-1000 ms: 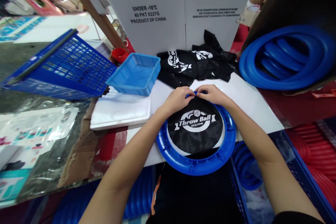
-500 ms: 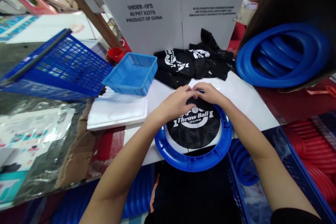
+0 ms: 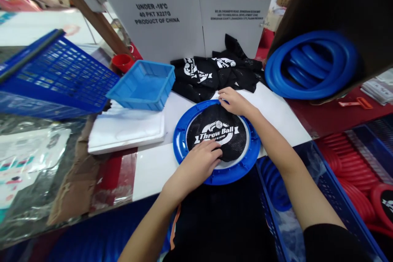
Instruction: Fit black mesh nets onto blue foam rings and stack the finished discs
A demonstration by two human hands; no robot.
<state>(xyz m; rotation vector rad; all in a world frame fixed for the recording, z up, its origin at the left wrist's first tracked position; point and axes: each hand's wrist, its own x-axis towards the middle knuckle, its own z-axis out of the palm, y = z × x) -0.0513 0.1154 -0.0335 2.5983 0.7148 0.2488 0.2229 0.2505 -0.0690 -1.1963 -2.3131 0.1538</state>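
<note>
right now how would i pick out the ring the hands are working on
On the white tabletop, in front of the tall white cardboard boxes, lies a blue ring under both hands. Unlike the bare blue rings in the box at right, it has black mesh printed "Throw Ball" across its middle.

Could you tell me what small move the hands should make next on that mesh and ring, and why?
Probably draw the near edge of the mesh toward the ring's near rim. The right hand pins the far edge at the rim, while the left hand lies on the near edge, where a white gap shows between mesh and ring.
</note>
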